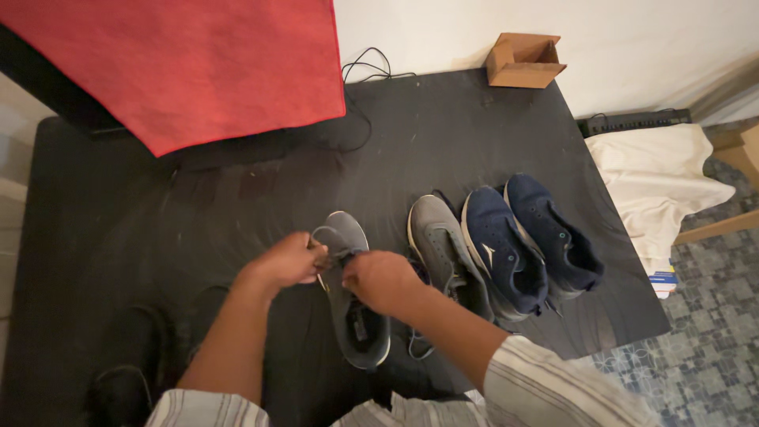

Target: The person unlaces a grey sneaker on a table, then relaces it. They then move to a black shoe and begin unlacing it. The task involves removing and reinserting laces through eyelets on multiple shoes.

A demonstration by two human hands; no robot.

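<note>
I have both hands on the laces of the grey shoe (353, 296): left hand (291, 260) and right hand (381, 279) each pinched shut on a lace. The lacing looks mid-way. Its twin (447, 253) sits just beside.

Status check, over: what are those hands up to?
Left hand and right hand both pinching laces on grey shoe. Its mate beside, untouched. Nothing blocking.

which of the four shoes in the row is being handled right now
The leftmost grey shoe. Both the left hand and the right hand grip its laces, while the other grey shoe and the two navy shoes sit untouched to its right.
</note>
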